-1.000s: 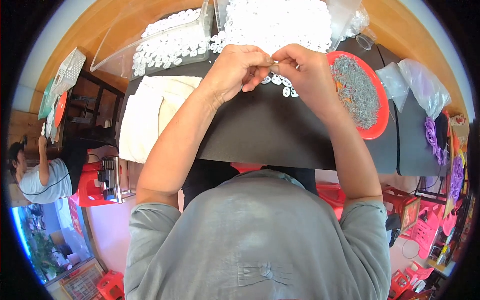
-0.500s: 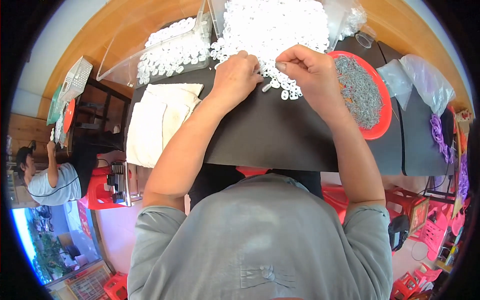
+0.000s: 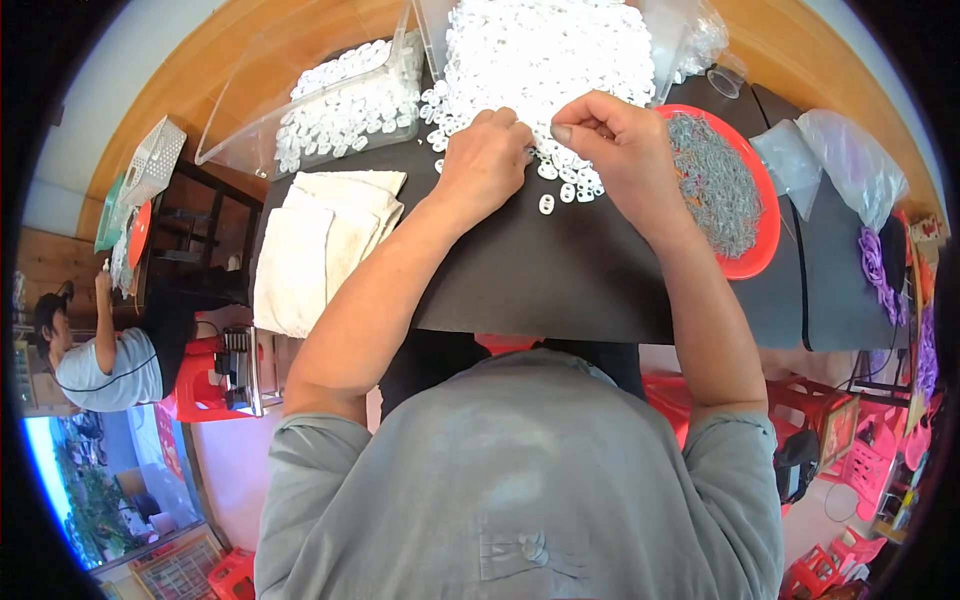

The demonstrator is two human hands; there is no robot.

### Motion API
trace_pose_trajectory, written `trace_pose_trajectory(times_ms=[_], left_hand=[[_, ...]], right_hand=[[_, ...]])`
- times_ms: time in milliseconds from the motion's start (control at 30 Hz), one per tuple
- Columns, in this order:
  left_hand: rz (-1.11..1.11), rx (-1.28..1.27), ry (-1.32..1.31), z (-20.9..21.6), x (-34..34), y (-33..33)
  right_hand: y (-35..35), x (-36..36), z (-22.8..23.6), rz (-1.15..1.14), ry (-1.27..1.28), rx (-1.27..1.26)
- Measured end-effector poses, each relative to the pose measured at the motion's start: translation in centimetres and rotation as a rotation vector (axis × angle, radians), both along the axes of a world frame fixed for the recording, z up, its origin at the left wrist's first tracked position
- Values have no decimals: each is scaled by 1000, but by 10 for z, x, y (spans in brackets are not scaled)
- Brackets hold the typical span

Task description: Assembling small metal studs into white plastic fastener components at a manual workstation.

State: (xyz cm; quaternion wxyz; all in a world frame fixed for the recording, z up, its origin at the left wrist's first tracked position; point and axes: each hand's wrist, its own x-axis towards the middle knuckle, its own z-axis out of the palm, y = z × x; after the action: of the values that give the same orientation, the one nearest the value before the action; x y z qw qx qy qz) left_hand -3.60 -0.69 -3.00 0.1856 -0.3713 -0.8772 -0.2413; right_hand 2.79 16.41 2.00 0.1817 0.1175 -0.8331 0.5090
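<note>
White two-holed pcs (image 3: 550, 70): lg. heap, 1 o'clock of L hand (image 3: 482, 155); few loose on blk. table (image 3: 560, 270), 7 o'clock of R hand (image 3: 622, 142). L hand: fingers curled at heap's edge; contents hidden. R hand: thumb & fingertips drawn near; can't tell if holding. Red tray (image 3: 770, 215) w/ thin grey pcs (image 3: 715, 190): 4 o'clock of R hand.

Left hand (image 3: 488, 150) at the loose white pieces (image 3: 550, 60), right hand (image 3: 622, 138) (in a curl) beside a red tray (image 3: 771, 212).
</note>
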Motion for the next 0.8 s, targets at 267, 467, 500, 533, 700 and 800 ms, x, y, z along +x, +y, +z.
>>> trace_pose_trajectory(times_ms=[267, 467, 500, 533, 700, 800], left_hand=[[28, -114, 117, -6, 0, 4], [-29, 320, -147, 3, 1, 7], [-33, 323, -146, 10, 3, 7], [-57, 561, -563, 18, 6, 5], [-237, 902, -1212, 30, 13, -2], [-302, 945, -1255, 32, 16, -1]], right_hand=[[2, -3, -2, -11, -60, -11], [3, -3, -3, -40, -65, -19], [5, -3, -4, -44, -88, -43], [5, -3, -4, -49, -86, -39], [-4, -3, -7, -12, -93, -129], [-7, -3, -10, 12, -54, -94]])
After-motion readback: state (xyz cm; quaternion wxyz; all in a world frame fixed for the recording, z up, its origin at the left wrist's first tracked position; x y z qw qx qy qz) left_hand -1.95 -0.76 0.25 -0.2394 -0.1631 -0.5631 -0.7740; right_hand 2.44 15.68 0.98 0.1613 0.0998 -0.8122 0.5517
